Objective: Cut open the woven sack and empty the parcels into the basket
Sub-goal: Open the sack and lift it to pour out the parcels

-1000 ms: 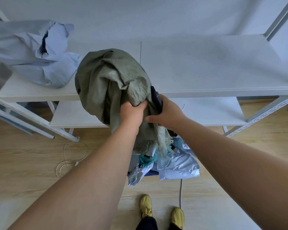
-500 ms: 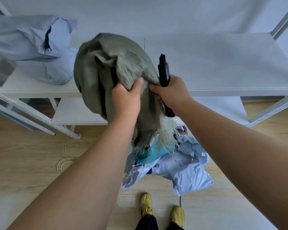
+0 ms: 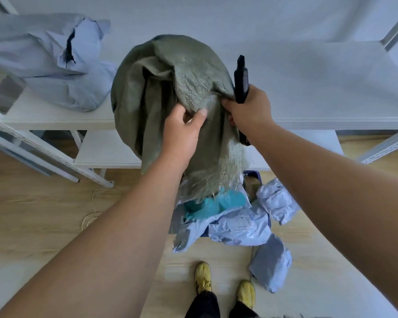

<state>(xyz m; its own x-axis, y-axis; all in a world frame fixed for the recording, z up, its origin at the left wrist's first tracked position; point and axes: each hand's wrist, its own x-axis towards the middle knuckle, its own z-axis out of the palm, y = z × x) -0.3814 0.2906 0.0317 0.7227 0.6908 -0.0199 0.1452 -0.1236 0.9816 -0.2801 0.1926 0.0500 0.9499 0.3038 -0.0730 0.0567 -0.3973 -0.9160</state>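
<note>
Both hands have lifted the sack [image 3: 170, 92] higher, and a grey parcel [image 3: 270, 263] has dropped onto the floor.

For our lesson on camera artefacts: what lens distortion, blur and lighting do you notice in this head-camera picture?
Head view: wide-angle bowing curves the shelf edge and stretches both forearms; light is soft and even, without glare; the woven sack looks slightly soft; the grey parcel by the feet looks smeared.

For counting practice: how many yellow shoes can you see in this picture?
2. One shoe is on the wooden floor at the bottom centre; the other shoe is just right of it. None seem hidden.
</note>
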